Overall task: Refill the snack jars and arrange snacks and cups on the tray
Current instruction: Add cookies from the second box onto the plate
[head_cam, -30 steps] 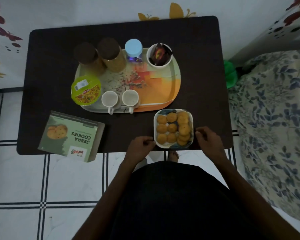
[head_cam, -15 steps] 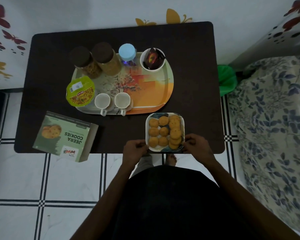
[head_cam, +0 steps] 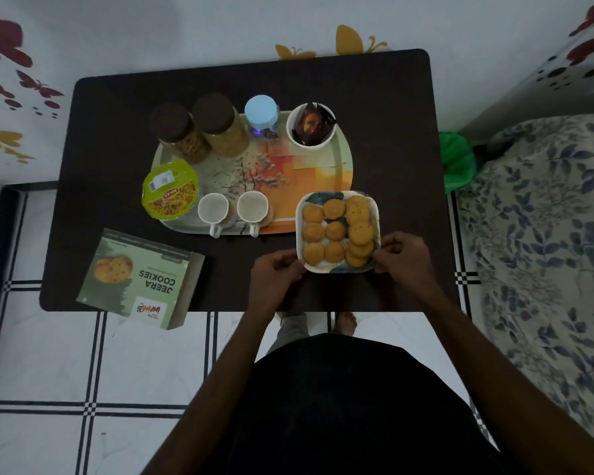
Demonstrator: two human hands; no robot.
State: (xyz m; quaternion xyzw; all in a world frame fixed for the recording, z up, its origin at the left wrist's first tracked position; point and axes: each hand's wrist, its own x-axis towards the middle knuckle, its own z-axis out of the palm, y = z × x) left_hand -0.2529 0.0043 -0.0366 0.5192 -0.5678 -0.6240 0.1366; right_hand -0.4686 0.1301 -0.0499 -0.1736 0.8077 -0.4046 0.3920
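Gripping plate (head_cam: pixel 374 214) of eleven cookies: left hand (head_cam: pixel 277 271), right hand (head_cam: pixel 403 257); two cups (head_cam: pixel 213 208), three jars (head_cam: pixel 220 123).

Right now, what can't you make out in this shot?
- Fingertips of left hand and right hand: head view, tucked under the cookie plate.
- Blue-lidded jar contents: lid covers them.
- Jeera cookies box fill: closed.
- White bowl wrapper print: too dark, too small.

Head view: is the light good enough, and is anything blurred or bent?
Head view: dim, even light; the cookies on the plate and the box print read clearly; no strong glare; the wide lens bows the table edges and floor lines.
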